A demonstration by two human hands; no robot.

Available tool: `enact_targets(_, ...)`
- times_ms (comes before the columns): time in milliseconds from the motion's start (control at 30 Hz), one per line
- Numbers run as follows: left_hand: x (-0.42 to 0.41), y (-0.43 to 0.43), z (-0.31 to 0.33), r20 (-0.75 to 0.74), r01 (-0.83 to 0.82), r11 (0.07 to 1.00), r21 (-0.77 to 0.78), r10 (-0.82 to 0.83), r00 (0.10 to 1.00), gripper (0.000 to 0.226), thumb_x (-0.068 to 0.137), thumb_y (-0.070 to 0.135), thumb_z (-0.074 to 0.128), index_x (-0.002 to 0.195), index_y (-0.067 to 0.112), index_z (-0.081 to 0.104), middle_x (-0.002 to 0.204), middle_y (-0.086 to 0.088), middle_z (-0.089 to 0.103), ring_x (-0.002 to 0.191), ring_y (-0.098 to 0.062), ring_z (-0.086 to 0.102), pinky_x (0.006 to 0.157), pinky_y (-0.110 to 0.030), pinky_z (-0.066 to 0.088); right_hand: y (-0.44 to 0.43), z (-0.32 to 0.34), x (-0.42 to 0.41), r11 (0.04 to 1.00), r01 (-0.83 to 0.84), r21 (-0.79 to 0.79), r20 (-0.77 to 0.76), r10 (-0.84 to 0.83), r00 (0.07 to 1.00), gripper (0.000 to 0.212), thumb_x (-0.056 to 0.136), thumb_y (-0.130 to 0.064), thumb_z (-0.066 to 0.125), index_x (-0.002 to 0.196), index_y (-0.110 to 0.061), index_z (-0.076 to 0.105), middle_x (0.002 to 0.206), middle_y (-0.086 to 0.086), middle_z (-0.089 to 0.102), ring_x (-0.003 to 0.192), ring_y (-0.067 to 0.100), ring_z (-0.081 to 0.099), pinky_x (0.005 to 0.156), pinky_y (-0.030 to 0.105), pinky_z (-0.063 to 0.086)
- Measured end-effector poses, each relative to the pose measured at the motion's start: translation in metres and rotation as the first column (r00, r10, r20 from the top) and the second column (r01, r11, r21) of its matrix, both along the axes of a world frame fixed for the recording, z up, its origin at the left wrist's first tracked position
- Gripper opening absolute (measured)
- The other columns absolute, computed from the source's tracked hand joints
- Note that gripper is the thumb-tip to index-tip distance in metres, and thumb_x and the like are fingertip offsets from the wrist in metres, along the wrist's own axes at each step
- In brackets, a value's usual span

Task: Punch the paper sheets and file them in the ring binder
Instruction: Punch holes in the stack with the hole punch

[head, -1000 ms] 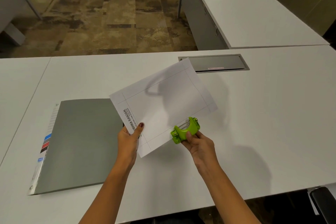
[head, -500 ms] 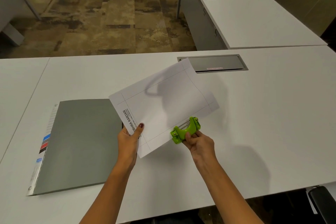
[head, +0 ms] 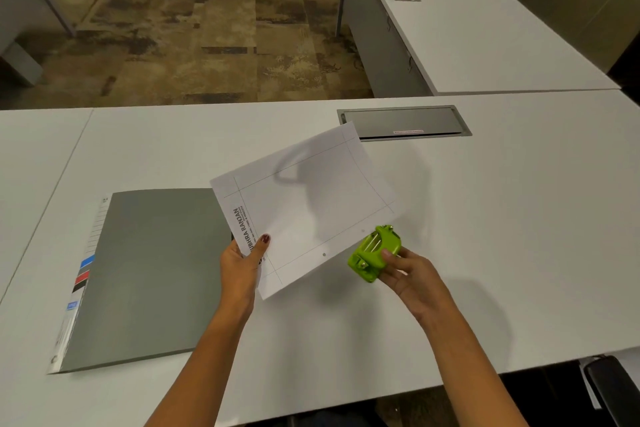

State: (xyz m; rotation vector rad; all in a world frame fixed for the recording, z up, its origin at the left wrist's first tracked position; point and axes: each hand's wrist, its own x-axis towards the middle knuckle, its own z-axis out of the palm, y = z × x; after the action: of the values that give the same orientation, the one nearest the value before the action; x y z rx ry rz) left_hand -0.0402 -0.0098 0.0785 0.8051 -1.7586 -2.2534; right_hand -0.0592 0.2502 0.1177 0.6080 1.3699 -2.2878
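While handheld, one sheet (head: 304,204), one punch (head: 375,255)

I see a wide white laminate desk (head: 502,236). A closed grey plastic ring binder (head: 149,274) lies flat on its left part, label strip along its left edge. A grey metal cable hatch (head: 403,121) sits flush near the desk's far edge.

Office: white bench (head: 485,218) with a recessed cable hatch (head: 403,121) at 12 o'clock, second bench (head: 485,45) at 1 o'clock, patterned carpet (head: 207,45) beyond.

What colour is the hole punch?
Bright lime green hole punch with metal parts, held in the right hand; head view.
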Motion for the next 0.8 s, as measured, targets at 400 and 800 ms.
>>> enact_targets(400, 0.003, -0.009, -0.011, 0.06, -0.033, 0.999, -0.029, 0.035, 0.998, 0.021, 0.087, 0.016, 0.065, 0.107, 0.011, 0.064, 0.1, 0.002, 0.07, 0.09, -0.01, 0.067, 0.073, -0.02, 0.051, 0.064, -0.037, -0.041, 0.729, 0.037, 0.684, 0.068, -0.114, 0.991, 0.043, 0.075, 0.003, 0.07, 0.116, -0.005, 0.065, 0.112, 0.02, 0.067, 0.108, 0.038, 0.061, 0.099, 0.05, 0.047)
enact_targets(800, 0.004, -0.014, -0.01, 0.079, 0.0, 1.0, -0.029, 0.003, 0.997, 0.015, 0.087, 0.016, 0.065, 0.102, 0.015, 0.065, 0.104, -0.003, 0.07, 0.096, -0.019, 0.067, 0.084, -0.032, 0.051, 0.09, -0.063, -0.069, 0.483, -0.192, 0.854, 0.249, -0.056, 0.967, 0.042, 0.082, -0.004, 0.068, 0.123, -0.006, 0.061, 0.123, 0.019, 0.061, 0.114, 0.037, 0.056, 0.097, 0.042, 0.046)
